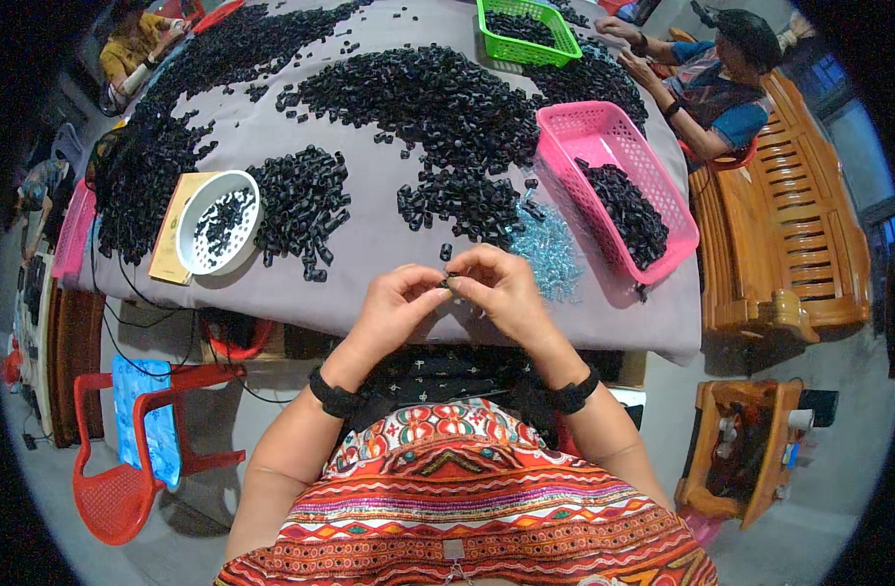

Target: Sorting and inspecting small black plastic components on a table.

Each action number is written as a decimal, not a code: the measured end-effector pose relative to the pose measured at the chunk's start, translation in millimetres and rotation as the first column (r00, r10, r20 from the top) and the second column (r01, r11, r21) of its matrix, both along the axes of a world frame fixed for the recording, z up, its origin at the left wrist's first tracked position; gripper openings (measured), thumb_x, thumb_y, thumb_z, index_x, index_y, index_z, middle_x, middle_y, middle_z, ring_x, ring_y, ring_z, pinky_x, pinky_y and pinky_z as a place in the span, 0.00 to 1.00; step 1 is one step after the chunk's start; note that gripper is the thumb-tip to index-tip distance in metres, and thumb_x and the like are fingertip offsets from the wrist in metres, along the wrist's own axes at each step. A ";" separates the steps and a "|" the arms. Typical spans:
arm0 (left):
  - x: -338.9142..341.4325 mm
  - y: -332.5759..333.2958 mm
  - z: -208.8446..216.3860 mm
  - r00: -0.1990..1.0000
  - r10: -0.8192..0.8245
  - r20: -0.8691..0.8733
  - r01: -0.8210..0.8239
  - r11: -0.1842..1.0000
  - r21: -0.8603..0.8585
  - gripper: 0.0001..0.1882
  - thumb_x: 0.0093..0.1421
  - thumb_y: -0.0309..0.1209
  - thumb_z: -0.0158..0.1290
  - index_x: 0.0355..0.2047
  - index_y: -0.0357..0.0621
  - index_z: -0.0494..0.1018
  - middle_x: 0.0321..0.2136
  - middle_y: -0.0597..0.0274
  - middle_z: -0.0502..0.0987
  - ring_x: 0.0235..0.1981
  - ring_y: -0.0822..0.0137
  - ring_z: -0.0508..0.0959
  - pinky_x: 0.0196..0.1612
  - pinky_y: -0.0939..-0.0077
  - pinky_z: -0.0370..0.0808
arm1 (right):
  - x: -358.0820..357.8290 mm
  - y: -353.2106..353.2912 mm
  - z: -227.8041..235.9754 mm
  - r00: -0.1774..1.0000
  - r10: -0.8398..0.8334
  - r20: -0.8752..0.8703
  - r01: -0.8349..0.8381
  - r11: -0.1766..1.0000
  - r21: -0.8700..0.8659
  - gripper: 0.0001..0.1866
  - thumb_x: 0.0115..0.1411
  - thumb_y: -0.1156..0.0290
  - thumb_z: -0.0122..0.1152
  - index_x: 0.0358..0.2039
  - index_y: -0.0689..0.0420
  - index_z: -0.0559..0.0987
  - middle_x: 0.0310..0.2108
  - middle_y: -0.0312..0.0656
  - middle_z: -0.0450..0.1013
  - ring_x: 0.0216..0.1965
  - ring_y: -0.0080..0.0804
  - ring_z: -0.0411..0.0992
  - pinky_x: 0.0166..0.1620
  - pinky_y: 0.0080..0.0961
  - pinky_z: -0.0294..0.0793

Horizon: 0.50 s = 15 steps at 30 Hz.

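Note:
My left hand and my right hand meet above the near edge of the table. Both are closed, with thumbs and fingertips pinching a small black plastic piece between them. The fingers mostly hide it, so its exact shape is unclear. Just beyond my fingertips a single black cylindrical piece lies on the grey tablecloth. A heap of similar black pieces spreads farther back. Close to the right of my right hand lies a scatter of small, light-blue, clear-looking parts.
A pink basket holding black pieces stands at right, a white perforated bowl at left. A green basket sits at the back. Two people work at the far corners. A red chair and a wooden bench flank the table.

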State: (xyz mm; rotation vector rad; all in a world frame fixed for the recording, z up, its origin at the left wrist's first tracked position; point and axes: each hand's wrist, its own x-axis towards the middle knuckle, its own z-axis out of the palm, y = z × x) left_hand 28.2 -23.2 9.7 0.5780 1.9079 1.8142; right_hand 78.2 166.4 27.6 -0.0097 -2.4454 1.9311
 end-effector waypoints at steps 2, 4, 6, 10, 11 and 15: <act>0.2 0.9 0.9 1.000 -0.004 0.021 0.004 1.000 -0.005 0.08 0.61 0.28 0.59 0.40 0.38 0.79 0.32 0.70 0.78 0.30 0.79 0.74 0.33 0.82 0.72 | 0.5 0.1 -8.3 0.999 -0.027 -0.032 0.022 0.988 -0.150 0.08 0.59 0.77 0.64 0.39 0.61 0.81 0.34 0.34 0.79 0.35 0.18 0.75 0.39 0.17 0.75; 0.7 2.1 0.3 0.995 -0.003 0.100 -0.002 0.999 0.047 0.09 0.61 0.27 0.60 0.40 0.38 0.79 0.31 0.70 0.79 0.29 0.79 0.74 0.33 0.83 0.72 | 3.3 -1.3 -8.1 0.999 -0.029 -0.020 0.025 0.983 -0.184 0.08 0.59 0.77 0.65 0.39 0.62 0.81 0.35 0.34 0.79 0.35 0.17 0.75 0.39 0.17 0.75; 0.1 0.9 0.5 0.993 -0.014 0.114 0.009 0.999 0.041 0.09 0.61 0.27 0.60 0.41 0.38 0.79 0.30 0.69 0.79 0.29 0.79 0.75 0.32 0.83 0.72 | 4.7 -2.4 -7.8 1.000 -0.030 -0.007 0.027 0.976 -0.216 0.08 0.59 0.77 0.65 0.40 0.62 0.81 0.35 0.35 0.79 0.35 0.17 0.75 0.39 0.16 0.75; 0.6 1.8 1.0 0.993 -0.032 0.113 0.030 0.999 0.022 0.10 0.60 0.27 0.60 0.41 0.37 0.79 0.29 0.69 0.79 0.28 0.80 0.74 0.32 0.83 0.72 | 7.9 1.4 -4.0 1.000 -0.018 -0.007 0.016 0.980 -0.201 0.09 0.60 0.76 0.64 0.41 0.61 0.82 0.34 0.34 0.78 0.32 0.17 0.74 0.36 0.15 0.73; 0.6 1.4 1.0 0.993 -0.031 0.114 0.029 0.999 0.021 0.10 0.60 0.27 0.60 0.41 0.37 0.79 0.29 0.69 0.79 0.28 0.80 0.74 0.32 0.83 0.72 | 8.5 2.1 -1.7 1.000 -0.009 0.018 0.012 0.982 -0.188 0.09 0.60 0.76 0.64 0.41 0.61 0.82 0.33 0.34 0.78 0.30 0.17 0.73 0.35 0.14 0.72; 1.6 2.8 1.6 0.987 -0.041 0.156 0.038 0.999 0.024 0.10 0.60 0.28 0.61 0.40 0.37 0.80 0.28 0.70 0.79 0.27 0.80 0.74 0.30 0.84 0.71 | 8.4 1.2 0.0 0.999 0.003 0.037 0.004 0.980 -0.198 0.08 0.61 0.75 0.63 0.41 0.61 0.83 0.32 0.34 0.76 0.29 0.17 0.72 0.34 0.14 0.71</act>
